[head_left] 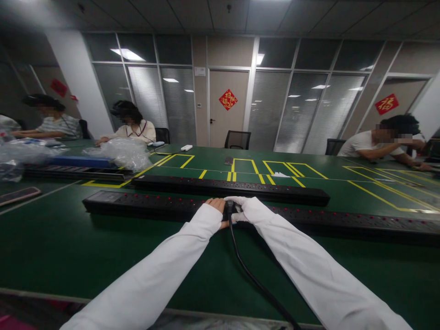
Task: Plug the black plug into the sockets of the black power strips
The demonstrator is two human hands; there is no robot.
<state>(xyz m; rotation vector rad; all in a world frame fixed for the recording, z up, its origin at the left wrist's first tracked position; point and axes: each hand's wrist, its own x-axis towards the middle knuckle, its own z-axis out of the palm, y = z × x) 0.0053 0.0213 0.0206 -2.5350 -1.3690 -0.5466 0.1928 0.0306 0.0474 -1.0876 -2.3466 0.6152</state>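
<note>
Both hands meet at the middle of the frame, over a long black power strip (172,206). Left hand (215,205): fingers laid over the strip's top, more of the hand showing below its near edge; grasping the strip. Right hand (240,208): in what looks like a white glove, fingers and thumb to either side of a black plug (230,207), pinching it. Whether the plug is seated in a socket, cannot tell; the fingers hide it.

A black cable (254,277) drops from the plug and curves to the bottom edge, right of centre. The gripped strip lies crosswise on the green counter (130,256), from left of centre to the right edge, red marks along its top. A second black strip (230,189) lies just behind, roughly parallel.

Left side of frame: clear plastic wrapping (125,153) by a blue box (80,162). Yellow tape (244,159) marks outlines beyond the strips. Seated people at upper left and at right; red diamond sign (228,99) on the door, upper centre.
</note>
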